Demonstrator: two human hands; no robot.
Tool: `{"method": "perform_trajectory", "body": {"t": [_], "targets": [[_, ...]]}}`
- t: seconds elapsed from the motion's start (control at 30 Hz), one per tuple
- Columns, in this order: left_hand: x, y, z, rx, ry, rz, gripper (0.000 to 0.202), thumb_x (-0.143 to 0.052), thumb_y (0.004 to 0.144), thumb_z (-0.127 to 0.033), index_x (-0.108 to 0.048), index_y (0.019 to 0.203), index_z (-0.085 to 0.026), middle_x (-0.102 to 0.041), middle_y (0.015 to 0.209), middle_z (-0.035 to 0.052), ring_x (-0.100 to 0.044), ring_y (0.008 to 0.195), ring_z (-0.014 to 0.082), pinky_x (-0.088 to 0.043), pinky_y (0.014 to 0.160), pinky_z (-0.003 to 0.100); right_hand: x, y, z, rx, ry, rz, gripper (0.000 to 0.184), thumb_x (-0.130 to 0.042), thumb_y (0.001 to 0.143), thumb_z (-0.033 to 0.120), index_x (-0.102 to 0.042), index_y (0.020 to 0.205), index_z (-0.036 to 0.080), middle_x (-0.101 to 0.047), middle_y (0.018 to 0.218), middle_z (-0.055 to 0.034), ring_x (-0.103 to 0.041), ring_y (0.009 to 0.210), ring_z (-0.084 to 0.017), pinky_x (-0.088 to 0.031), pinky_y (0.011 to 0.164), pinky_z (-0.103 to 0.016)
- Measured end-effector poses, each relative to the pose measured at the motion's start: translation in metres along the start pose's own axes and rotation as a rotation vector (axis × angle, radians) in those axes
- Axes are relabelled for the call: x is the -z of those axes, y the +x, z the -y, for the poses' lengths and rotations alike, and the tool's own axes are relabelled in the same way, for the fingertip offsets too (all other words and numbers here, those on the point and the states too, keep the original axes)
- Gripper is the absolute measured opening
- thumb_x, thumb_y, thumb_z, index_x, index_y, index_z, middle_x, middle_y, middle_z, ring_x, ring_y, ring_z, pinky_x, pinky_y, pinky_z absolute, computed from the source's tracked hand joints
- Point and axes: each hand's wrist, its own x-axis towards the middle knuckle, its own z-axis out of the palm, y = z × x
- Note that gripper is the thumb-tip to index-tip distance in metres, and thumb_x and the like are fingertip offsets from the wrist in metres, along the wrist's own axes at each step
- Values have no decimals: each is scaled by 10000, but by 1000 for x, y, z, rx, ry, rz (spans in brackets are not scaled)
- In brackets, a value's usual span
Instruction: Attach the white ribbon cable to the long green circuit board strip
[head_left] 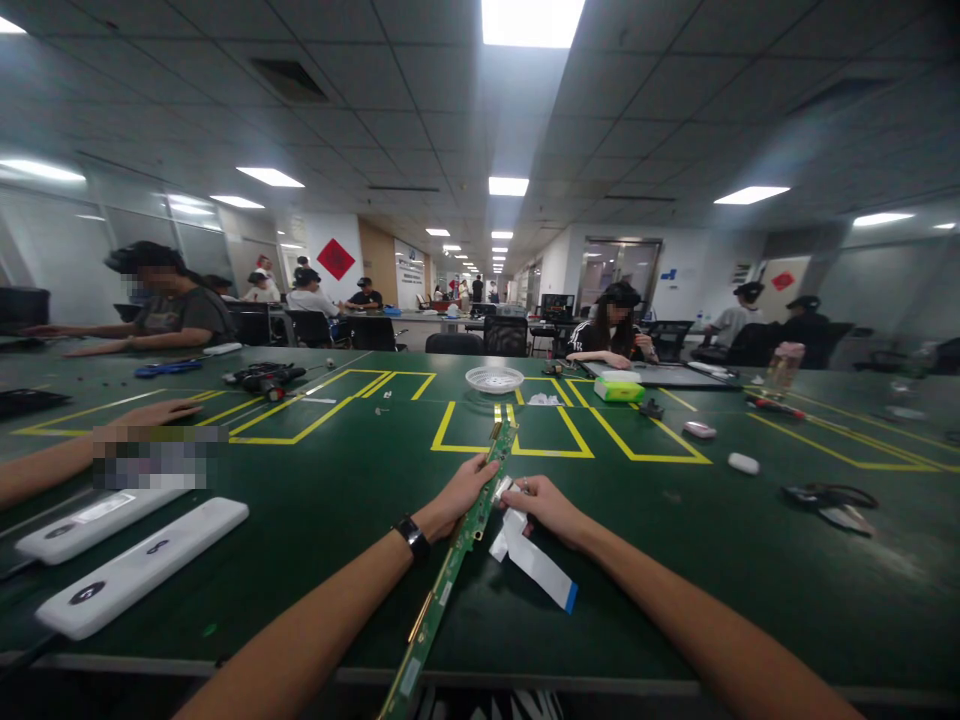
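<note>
A long, narrow green circuit board (pixel 448 582) slants from the lower middle of the head view up toward the table's centre. My left hand (pixel 459 492), with a dark band on its wrist, is closed around the board near its upper end. On the board's right side my right hand (pixel 546 508) pinches a white flat ribbon cable (pixel 541 568) beside the board. The cable hangs down to the right and ends in a blue tip. Whether its upper end is joined to the board is hidden by my fingers.
A clear round dish (pixel 495 380) stands ahead on the green table (pixel 645 590), among yellow tape outlines. White power strips (pixel 142 568) lie at left, near another person's arm (pixel 45 468). To the right are a green-and-white pack (pixel 618 390), a white case (pixel 743 463) and a black cable (pixel 829 497).
</note>
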Motion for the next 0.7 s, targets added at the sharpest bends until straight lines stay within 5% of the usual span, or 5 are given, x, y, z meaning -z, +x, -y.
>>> {"method": "perform_trajectory", "body": {"t": [0.7], "targets": [[1,2,4,-56,46,13,400,-605,827,-451,-581,1100,-160,-639,851,24,-586,701,139,-454,661,253,0,1,-1,13,-15,-74,345,-614,792,473,-608,774,129,-569,538,35,-466,402,-57,-356,395,-167]]}}
